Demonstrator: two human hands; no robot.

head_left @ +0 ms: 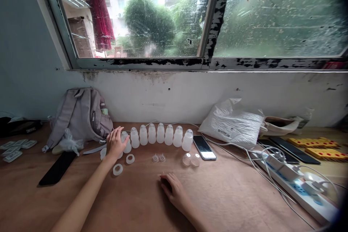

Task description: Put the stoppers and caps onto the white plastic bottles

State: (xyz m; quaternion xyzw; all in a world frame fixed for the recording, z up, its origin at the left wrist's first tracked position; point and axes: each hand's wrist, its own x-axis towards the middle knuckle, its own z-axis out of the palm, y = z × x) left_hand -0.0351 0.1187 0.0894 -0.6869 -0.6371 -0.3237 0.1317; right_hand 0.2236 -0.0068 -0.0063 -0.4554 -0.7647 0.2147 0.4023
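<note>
Several frosted, translucent bottles with domed caps (160,134) stand upright in a curved row at the back of the table. My left hand (115,144) is at the row's left end, its fingers against the leftmost bottle (126,144); the palm side is hidden. White rings (117,169) lie in front of that hand, and another ring (130,158) is to its right. Two small clear nipple-like pieces (158,157) stand mid-table, with two clear domed caps (190,160) farther right. My right hand (174,190) rests on the table, empty, fingers loosely bent and apart from the thumb.
A lit phone (204,148) lies beside the row's right end. White cables and a power strip (296,185) run along the right, near a silvery plastic bag (231,125) and yellow pieces (326,153). At left are a backpack (81,116) and a black phone-like slab (57,168).
</note>
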